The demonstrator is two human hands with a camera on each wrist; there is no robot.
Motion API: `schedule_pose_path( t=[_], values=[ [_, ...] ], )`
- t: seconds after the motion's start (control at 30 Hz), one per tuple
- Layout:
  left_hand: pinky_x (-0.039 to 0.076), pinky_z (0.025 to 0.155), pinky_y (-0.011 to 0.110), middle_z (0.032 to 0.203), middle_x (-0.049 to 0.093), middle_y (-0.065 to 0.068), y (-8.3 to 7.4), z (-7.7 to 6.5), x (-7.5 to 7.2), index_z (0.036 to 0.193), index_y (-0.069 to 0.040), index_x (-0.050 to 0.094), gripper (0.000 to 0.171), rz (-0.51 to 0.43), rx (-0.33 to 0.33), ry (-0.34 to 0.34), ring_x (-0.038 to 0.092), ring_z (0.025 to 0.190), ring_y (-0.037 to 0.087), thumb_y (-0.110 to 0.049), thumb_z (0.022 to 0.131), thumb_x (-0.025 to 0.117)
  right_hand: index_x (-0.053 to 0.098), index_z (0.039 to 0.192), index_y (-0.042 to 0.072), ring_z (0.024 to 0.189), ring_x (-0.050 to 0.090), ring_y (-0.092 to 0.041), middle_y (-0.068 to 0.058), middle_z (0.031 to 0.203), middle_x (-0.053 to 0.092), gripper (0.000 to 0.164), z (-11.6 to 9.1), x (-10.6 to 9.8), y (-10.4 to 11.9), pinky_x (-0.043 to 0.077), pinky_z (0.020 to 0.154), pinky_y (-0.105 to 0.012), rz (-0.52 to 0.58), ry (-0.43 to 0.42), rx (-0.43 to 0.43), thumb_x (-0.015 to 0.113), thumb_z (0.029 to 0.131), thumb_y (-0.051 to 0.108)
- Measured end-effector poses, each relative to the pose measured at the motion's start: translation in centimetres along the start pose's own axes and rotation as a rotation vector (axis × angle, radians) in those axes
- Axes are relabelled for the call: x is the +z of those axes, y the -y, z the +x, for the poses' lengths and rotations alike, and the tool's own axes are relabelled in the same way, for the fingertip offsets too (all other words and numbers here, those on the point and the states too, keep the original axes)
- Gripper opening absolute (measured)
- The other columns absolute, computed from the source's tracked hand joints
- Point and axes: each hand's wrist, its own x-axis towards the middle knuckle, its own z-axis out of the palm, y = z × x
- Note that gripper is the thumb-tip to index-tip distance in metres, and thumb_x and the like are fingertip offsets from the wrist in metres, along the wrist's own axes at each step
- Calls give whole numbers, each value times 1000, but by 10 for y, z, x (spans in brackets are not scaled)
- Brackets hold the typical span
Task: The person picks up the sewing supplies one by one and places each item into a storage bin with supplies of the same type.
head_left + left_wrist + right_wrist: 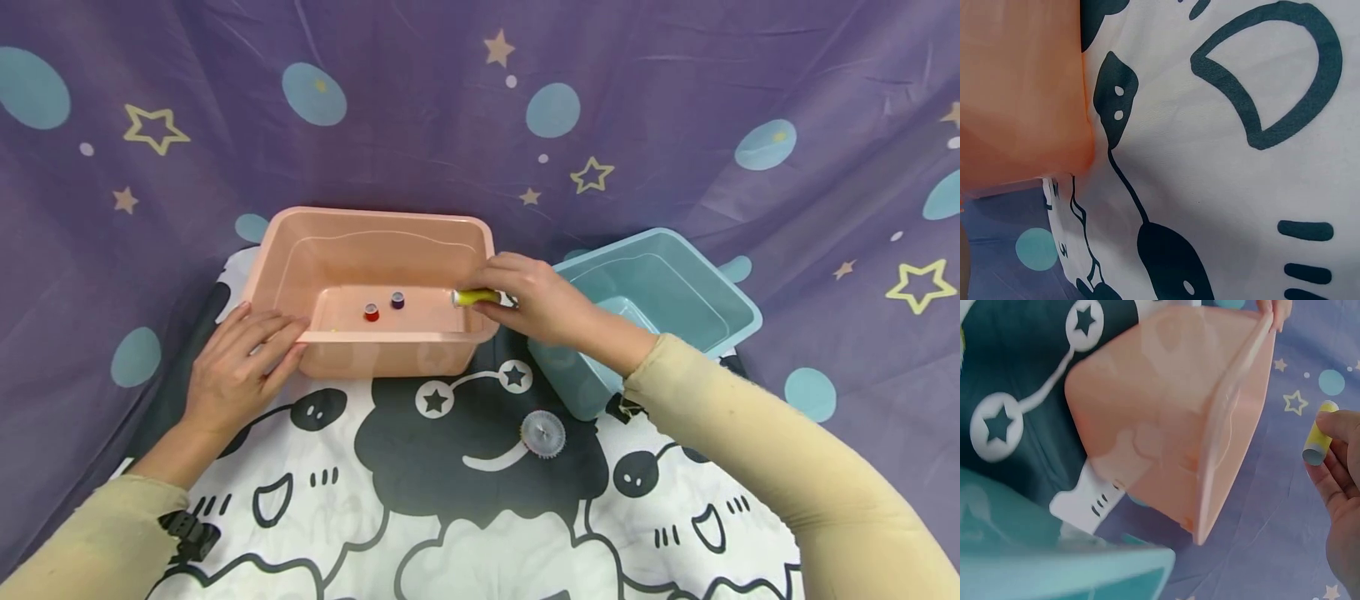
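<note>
My right hand [536, 300] pinches a small yellow thread spool [477, 297] with pale ends, held above the right side of a pink plastic bin [390, 337]. The spool's round grey end faces the camera in the right wrist view, between thumb and fingers. At the bin's front left corner, my left hand [243, 358] holds the rim, with fingers over the edge and thumb against the outer wall. On the bin floor, apart from each other, stand a red spool [371, 312] and a dark purple spool [398, 300]. A tiny yellow bit by the front rim is mostly hidden.
A teal bin [675, 275] stands to the right, partly under my right forearm. In front of the bins, a clear round disc with a ridged edge [543, 434] lies on the cartoon-print cloth [480, 483]. Purple star-print fabric [420, 125] rises behind.
</note>
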Motion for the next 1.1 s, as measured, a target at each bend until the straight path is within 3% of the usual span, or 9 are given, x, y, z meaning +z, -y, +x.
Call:
schedule_pose_path(
  t=[0.3, 0.67, 0.87, 1.1],
  values=[
    [47, 113, 65, 110, 78, 18, 2, -2, -1, 122, -3, 79, 39, 14, -6, 39, 71, 106, 45, -35, 110, 59, 76, 125, 3, 97, 67, -21, -9, 118, 75, 29, 47, -3, -22, 59, 84, -35, -23, 156, 92, 78, 97, 1],
    [47, 113, 64, 108, 78, 19, 2, -4, -2, 121, -3, 79, 40, 19, -10, 40, 71, 105, 45, -36, 110, 59, 76, 127, 5, 107, 70, -21, -10, 122, 75, 27, 99, 15, -44, 58, 98, -31, -103, 345, 147, 73, 101, 4],
    [47, 113, 65, 107, 78, 19, 0, -3, -3, 120, -3, 79, 39, 16, -6, 41, 71, 103, 45, -35, 110, 59, 74, 130, 5, 114, 68, -23, -10, 128, 73, 27, 120, 30, -54, 54, 106, -35, -161, 452, 197, 70, 104, 7],
    [47, 111, 67, 108, 78, 20, -1, 0, -3, 121, -3, 79, 39, 18, 1, 38, 72, 102, 46, -34, 110, 59, 75, 126, 4, 110, 67, -23, -10, 122, 74, 23, 133, 47, -63, 55, 103, -35, -170, 517, 197, 67, 104, 5]
  ],
)
